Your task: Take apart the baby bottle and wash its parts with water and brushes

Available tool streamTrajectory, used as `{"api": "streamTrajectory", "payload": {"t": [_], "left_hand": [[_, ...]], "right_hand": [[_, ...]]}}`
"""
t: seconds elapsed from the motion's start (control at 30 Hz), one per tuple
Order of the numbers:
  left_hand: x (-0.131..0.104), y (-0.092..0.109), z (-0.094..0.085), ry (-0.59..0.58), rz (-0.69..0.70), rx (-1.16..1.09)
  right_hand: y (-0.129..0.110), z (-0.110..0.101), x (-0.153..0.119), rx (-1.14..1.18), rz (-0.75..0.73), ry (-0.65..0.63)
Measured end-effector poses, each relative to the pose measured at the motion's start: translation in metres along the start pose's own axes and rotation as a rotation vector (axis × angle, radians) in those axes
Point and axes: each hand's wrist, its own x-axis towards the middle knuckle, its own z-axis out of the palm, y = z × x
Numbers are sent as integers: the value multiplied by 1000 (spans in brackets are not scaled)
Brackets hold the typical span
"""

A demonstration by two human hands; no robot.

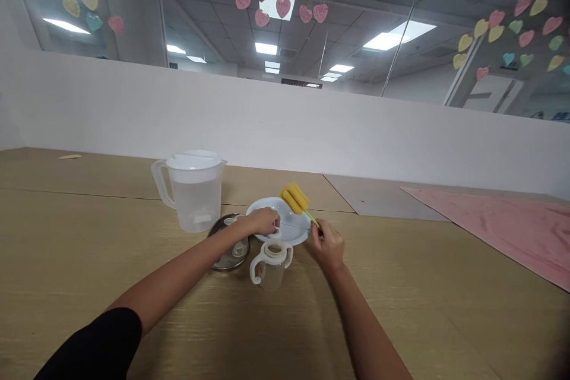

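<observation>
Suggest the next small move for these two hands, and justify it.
Probably lower the yellow, green-handled sponge brush to the small white piece: the right hand grips the brush's handle, while the left hand appears to pinch that piece over the shallow white bowl.

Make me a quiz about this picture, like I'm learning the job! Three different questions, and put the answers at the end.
1. Which holds the yellow sponge brush: the left grip or the right grip?
2. True or false: the lid is off the big pitcher.
3. How many handles are on the small bottle?
A) One
B) Two
C) Three

Key:
1. The right grip.
2. False; it sits on top.
3. B
</observation>
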Motion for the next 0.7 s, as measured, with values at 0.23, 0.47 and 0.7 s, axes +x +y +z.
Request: {"api": "streamTrajectory", "payload": {"t": [0.23, 0.47, 0.7], "left_hand": [[-16, 1, -18, 314, -9, -279], [-72, 3, -8, 507, -82, -883], [-107, 15, 16, 618, -190, -1092]], "right_hand": [[-1, -3, 2, -20, -29, -5], [-8, -10, 13, -34, -260, -59], [-19, -14, 20, -30, -408, -64]]}}
